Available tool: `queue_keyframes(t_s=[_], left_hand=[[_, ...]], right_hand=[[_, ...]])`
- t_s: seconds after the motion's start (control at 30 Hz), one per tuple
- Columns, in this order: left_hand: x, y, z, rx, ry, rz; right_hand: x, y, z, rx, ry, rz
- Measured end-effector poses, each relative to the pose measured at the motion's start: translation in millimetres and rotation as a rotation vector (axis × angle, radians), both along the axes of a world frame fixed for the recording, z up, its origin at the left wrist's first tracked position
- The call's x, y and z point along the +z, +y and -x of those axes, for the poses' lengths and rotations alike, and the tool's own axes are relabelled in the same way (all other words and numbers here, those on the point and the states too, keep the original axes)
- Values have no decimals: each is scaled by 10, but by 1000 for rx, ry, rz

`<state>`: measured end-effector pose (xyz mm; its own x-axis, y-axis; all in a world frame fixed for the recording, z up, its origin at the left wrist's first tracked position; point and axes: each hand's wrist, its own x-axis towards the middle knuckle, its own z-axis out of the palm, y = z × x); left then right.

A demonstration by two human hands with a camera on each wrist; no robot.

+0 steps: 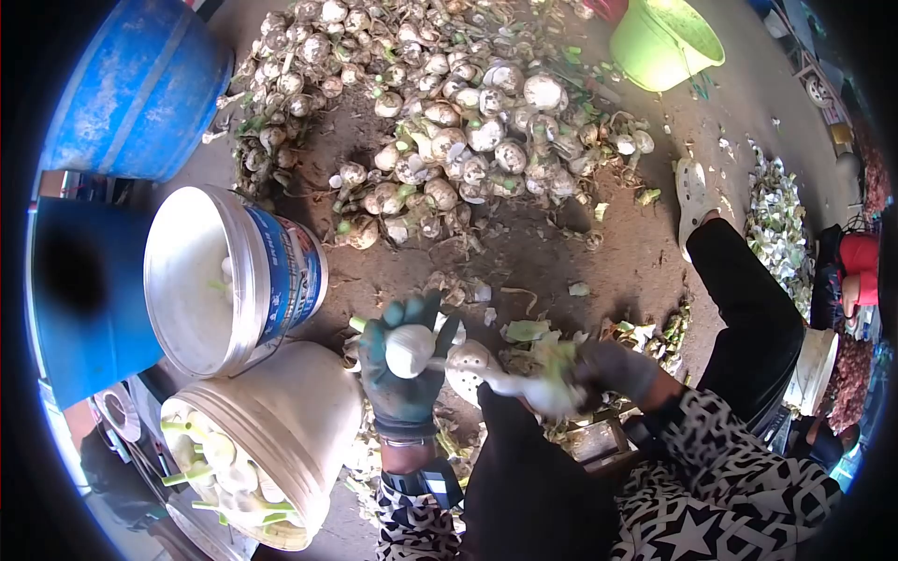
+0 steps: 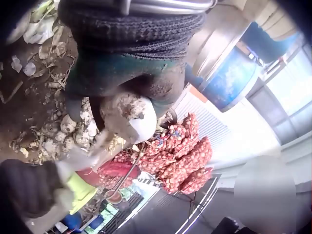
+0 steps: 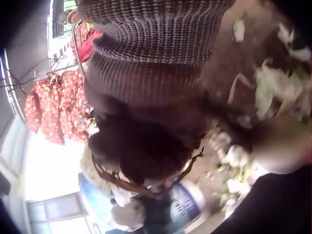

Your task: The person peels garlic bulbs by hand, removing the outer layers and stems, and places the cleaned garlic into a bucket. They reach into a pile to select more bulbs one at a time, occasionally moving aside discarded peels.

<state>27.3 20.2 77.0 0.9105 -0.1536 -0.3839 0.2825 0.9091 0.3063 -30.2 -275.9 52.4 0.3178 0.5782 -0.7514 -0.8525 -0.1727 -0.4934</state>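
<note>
In the head view my left hand [image 1: 400, 360], in a green-coated glove, faces up with a peeled-looking white bulb [image 1: 410, 351] held in its palm. Soil marks the bulb's near side [image 2: 129, 114] in the left wrist view. My right hand [image 1: 617, 366], in a grey glove and blurred, grips a bundle of pale green and white leaf skins [image 1: 558, 369]. A blurred white strip [image 1: 510, 383] trails from the bundle toward the bulb. Dry brown strands [image 3: 119, 183] stick out beneath the right hand in the right wrist view, its fingers mostly in shadow.
A heap of soil-covered bulbs [image 1: 458, 122] spreads ahead. At left stand a white bucket [image 1: 201, 280], a tilted bucket [image 1: 309, 421] of green-stemmed bulbs and a blue barrel [image 1: 136, 84]. A lime bucket [image 1: 655, 47] is beyond. Peelings [image 1: 781, 215] lie right; red mesh sacks [image 2: 185, 161] stand farther off.
</note>
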Motion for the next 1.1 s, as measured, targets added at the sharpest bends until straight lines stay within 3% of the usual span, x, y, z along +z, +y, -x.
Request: queue_keyframes(t_s=[0.03,0.07,0.1,0.13,0.17,0.2,0.23,0.27,0.3,0.33,0.37,0.4,0.43,0.5,0.53,0.57,0.6,0.67,0.7,0.77,0.8,0.83,0.87,0.9,0.93,0.97,1.07,1.1], left_hand=[[-31,23,-10,30,17,9],[-130,60,6,55,16,16],[-111,31,-24,64,69,-18],[-231,61,-7,-42,-80,-759],[-347,78,-10,-158,-244,-1494],[-324,79,-14,-159,-255,-1493],[-303,79,-1,-120,-260,-1475],[-300,72,14,-79,-267,-1449],[-345,134,41,76,-347,-1364],[-322,346,112,31,-357,-1490],[-53,436,141,124,-445,-1699],[425,576,219,123,-318,-1802],[811,731,453,-160,450,-2534],[1464,931,389,625,403,-1381],[1610,1037,402,623,397,-1384],[1735,1163,459,626,315,-1840],[1749,1157,478,634,311,-1842],[1688,1162,543,578,110,-2073],[1592,1170,558,543,4,-2182],[1289,1167,657,441,-186,-2391],[1113,1171,717,382,-284,-2496],[553,930,730,181,-408,-2381],[252,484,663,-11,-524,-2253],[554,-56,186,-277,-624,-1963],[289,-249,115,-202,-781,-1977],[254,-379,38,-331,-707,-1923],[176,-351,-60,-232,-634,-1885],[199,-297,-80,-162,-716,-1935]], right_hand=[[331,-15,-94,468,-406,244],[334,-161,183,6,-24,56],[629,-225,272,-332,26,-86],[533,-261,448,-333,29,-93],[366,-293,641,-504,25,-14],[287,-318,726,-676,16,70],[756,-383,152,-279,-248,-110],[599,-274,-29,212,-421,127],[323,-193,-132,708,-561,379],[116,-168,-101,841,-623,723],[-54,-190,-50,971,-661,1070],[-137,-317,-139,709,-671,1059],[-212,-455,-292,457,-682,1031],[-497,-542,-601,295,-1005,1391],[-600,-548,-804,262,-967,1370],[-681,-568,-990,229,-934,1349],[-949,-648,-1082,224,-940,1345],[-1538,-732,-1232,470,-778,1284],[-1655,-685,-1248,470,-789,1281],[-1780,-506,-1084,-161,-803,803],[-1706,-254,-971,-426,-488,407],[-1512,77,-888,-663,-158,4],[-1080,388,-813,-741,-14,-204],[-618,667,-736,-808,139,-412],[-350,895,-682,-831,56,-506],[-176,1060,-666,-856,-28,-600],[6,1260,-687,-904,-119,-590],[1,1269,-710,-898,-120,-588]])
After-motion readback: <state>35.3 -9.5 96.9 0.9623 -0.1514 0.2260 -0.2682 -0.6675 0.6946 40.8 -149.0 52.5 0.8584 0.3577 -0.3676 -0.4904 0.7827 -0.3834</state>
